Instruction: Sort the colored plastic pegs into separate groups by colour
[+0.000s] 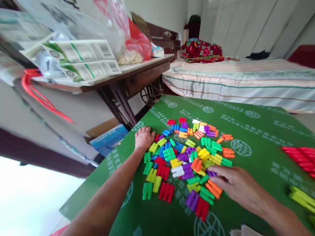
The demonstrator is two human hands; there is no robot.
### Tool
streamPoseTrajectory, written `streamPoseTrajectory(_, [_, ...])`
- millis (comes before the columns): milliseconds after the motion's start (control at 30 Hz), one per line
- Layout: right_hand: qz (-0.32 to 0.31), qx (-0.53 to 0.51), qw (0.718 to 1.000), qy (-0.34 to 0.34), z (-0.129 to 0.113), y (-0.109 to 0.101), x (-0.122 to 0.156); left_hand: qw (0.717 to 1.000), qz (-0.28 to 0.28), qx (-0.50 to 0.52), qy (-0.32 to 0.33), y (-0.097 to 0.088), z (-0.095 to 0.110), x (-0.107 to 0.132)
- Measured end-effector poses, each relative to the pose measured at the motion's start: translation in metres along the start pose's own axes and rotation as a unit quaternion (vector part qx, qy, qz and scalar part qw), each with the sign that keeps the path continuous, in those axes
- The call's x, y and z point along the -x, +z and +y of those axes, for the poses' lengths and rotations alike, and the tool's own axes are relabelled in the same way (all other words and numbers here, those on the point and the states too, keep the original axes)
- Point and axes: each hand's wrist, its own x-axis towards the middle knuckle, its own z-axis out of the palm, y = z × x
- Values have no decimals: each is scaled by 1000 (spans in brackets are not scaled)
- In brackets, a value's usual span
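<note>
A spread of small plastic toy blocks (169,154), shaped like joined round-tipped tubes, lies on a green board (248,131). They are red, orange, yellow, green, blue, purple and white. At the pile's right edge, my right hand (233,182) pinches a purple toy block (211,172) between thumb and fingers. Orange blocks (214,189) lie just below those fingertips. My left hand (144,137) rests on the board at the pile's left edge, fingers loosely laid down and holding nothing visible. Beside its fingertips is a red block (157,137).
Joined red blocks (301,159) and yellow-green blocks (304,198) lie at the board's right side. A wooden table (147,67) with plastic bags and cartons (83,59) stands left, a red cord (44,96) hanging from it. Behind the board is a bed (236,80).
</note>
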Motion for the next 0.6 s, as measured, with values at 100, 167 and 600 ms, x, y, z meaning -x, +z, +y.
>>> streamPoseTrajectory(100, [8, -5, 1000, 12, -18, 10, -11, 1000, 2, 20, -4, 1, -1, 1])
streamPoseTrajectory(167, [26, -30, 999, 22, -20, 18, -17, 999, -1, 45, -10, 2, -1, 2])
streamPoseTrajectory(600, [295, -58, 953, 25, 31, 57, -19, 984, -65, 163, 19, -27, -13, 0])
